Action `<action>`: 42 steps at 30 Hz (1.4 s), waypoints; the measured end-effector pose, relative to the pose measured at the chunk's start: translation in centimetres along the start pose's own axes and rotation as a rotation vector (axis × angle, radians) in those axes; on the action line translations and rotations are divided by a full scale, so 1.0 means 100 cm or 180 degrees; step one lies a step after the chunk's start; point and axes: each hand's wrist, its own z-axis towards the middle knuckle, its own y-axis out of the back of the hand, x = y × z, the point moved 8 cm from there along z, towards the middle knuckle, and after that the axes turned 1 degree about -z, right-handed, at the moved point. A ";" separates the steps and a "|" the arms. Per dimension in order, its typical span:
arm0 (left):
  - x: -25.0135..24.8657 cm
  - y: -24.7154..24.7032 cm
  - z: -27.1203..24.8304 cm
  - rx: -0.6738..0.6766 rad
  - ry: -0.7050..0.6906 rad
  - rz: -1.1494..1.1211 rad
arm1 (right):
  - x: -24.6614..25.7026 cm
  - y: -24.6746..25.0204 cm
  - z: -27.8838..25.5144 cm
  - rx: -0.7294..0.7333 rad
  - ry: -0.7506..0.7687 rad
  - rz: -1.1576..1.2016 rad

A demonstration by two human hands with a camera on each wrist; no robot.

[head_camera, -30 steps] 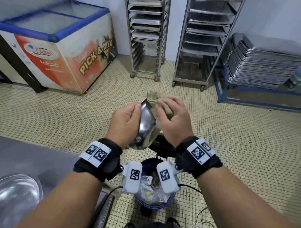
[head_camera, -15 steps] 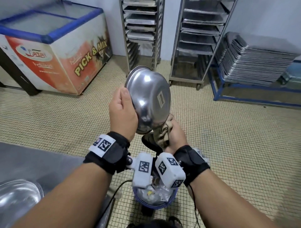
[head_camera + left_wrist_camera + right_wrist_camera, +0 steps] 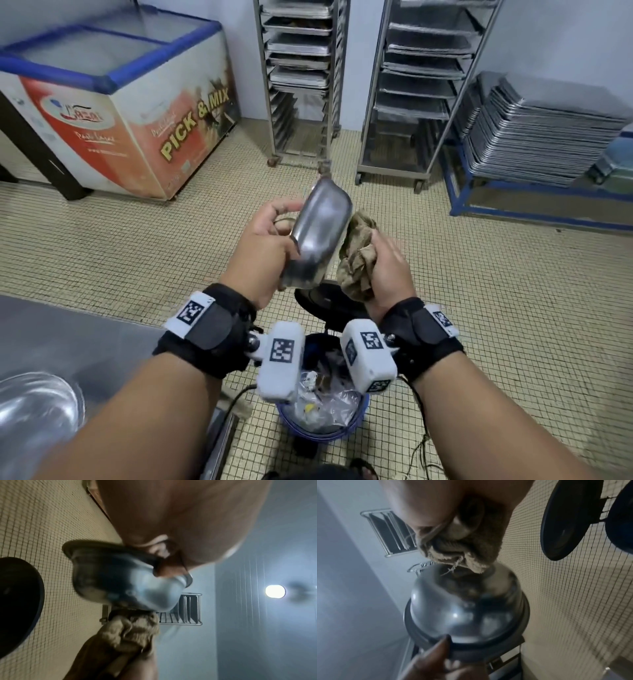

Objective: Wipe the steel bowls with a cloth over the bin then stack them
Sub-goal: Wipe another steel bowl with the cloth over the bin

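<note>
1. The left hand (image 3: 263,246) is gripping a steel bowl (image 3: 318,236) by its rim, thumb on the near edge and fingers curling round the far side, holding it tipped on edge with its outer wall turned toward the right hand (image 3: 388,270).
2. The right hand is clutching a bunched tan cloth (image 3: 356,263), fingers wrapped round it, and is pressing the wad against the bowl's outer wall just beside the left hand.
3. In the right wrist view the frayed end of the cloth (image 3: 462,553) is touching the bowl's (image 3: 464,607) rounded base, with the left hand's fingertips (image 3: 436,654) sitting on the rim below it.
4. In the left wrist view the bowl (image 3: 123,580) is appearing blurred, pinched at its rim under the palm, with the cloth (image 3: 126,630) meeting its underside.
5. A blue bin (image 3: 322,435) lined with a clear bag of scraps is standing below both wrists, its dark lid (image 3: 325,303) raised just under the hands.
6. A second steel bowl (image 3: 34,414) is lying on the counter (image 3: 78,339) beside the left forearm.
</note>
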 end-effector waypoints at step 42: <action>-0.025 0.004 -0.021 -0.0639 -0.0588 0.0352 | -0.003 0.008 0.033 0.0549 -0.0101 -0.1003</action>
